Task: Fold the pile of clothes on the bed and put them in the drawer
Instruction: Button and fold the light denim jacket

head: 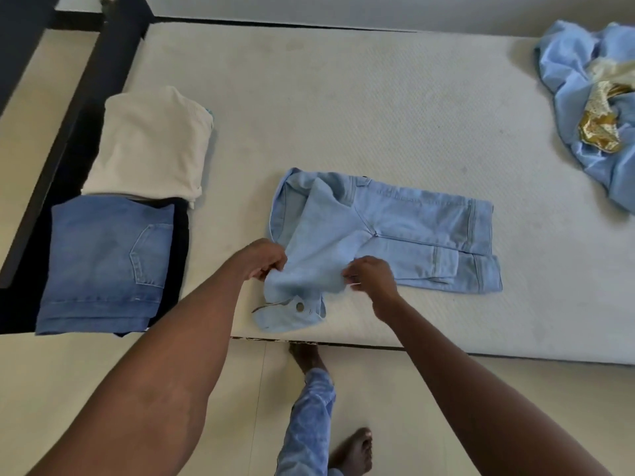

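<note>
A pair of light blue jeans (405, 231) lies half folded near the front edge of the white mattress (343, 108). My left hand (263, 257) grips the waist part on its left side. My right hand (369, 274) pinches the same flap on its right, just above the button end that hangs toward the mattress edge. Folded darker blue jeans (99, 262) and a folded cream top (151, 142) lie at the left. A crumpled light blue garment with gold fabric (591, 108) sits at the far right.
A dark bed frame (86, 84) runs along the left side of the mattress. Something black (182, 235) lies under the folded dark jeans. My feet and a patterned trouser leg (309, 417) stand on the pale floor below the mattress edge.
</note>
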Demonstrator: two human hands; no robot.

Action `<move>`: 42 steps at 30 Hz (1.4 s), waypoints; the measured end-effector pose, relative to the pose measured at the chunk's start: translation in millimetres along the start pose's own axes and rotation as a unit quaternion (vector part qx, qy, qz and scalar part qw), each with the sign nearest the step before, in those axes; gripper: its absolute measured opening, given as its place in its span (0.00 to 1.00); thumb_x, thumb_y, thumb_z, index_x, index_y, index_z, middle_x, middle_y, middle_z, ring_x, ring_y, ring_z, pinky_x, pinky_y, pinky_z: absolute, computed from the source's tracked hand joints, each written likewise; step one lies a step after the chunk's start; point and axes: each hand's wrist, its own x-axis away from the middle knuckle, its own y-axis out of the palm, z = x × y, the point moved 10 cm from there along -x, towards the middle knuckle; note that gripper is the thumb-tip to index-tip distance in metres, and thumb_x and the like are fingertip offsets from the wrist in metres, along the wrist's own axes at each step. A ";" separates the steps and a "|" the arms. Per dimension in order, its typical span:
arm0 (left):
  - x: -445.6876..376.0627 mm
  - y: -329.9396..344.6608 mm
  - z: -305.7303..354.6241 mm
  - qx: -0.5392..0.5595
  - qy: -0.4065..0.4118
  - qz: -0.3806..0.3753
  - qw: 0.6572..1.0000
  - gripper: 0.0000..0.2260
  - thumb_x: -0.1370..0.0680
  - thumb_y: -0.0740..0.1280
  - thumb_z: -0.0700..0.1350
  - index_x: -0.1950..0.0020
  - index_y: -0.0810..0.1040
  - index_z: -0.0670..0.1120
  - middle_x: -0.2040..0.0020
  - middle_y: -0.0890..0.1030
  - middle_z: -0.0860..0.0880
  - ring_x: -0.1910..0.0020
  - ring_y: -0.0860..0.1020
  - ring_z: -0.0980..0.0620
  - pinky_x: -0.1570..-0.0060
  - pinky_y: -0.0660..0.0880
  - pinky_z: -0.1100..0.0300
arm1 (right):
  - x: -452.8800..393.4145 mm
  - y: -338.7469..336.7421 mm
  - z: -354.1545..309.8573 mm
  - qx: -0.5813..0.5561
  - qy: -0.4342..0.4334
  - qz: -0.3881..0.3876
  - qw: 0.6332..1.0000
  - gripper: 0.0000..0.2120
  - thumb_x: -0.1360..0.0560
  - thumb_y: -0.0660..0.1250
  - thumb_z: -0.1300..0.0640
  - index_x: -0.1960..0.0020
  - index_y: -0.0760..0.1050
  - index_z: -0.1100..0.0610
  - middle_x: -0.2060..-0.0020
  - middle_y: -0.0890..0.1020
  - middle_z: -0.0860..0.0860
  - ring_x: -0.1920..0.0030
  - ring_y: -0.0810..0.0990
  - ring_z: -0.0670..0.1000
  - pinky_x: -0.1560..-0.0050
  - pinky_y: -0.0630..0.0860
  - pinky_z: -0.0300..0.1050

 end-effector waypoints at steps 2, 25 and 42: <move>4.2 13.9 -3.2 -0.087 -0.043 -0.094 0.991 0.05 0.27 0.63 0.32 0.54 0.77 0.37 0.62 0.76 0.43 0.67 0.75 0.47 0.64 0.78 0.55 | -20.0 -22.0 -2.0 0.015 0.007 0.093 0.996 0.06 0.28 0.68 0.64 0.54 0.78 0.67 0.61 0.81 0.58 0.60 0.79 0.55 0.58 0.73 0.46; -48.9 -5.4 106.5 0.051 0.222 0.161 0.960 0.18 0.23 0.67 0.42 0.34 0.67 0.45 0.55 0.76 0.51 0.57 0.75 0.51 0.66 0.67 0.64 | -49.9 -59.7 -29.9 0.075 0.094 0.371 0.921 0.22 0.29 0.68 0.60 0.38 0.67 0.62 0.44 0.72 0.57 0.48 0.76 0.58 0.48 0.74 0.50; -115.6 -15.1 133.7 0.111 0.253 0.102 0.956 0.23 0.22 0.62 0.30 0.29 0.75 0.47 0.57 0.77 0.59 0.73 0.68 0.63 0.68 0.67 0.72 | -174.8 -69.6 -71.1 0.532 0.008 0.017 0.846 0.33 0.17 0.55 0.46 0.20 0.40 0.45 0.20 0.39 0.50 0.21 0.37 0.57 0.25 0.51 0.64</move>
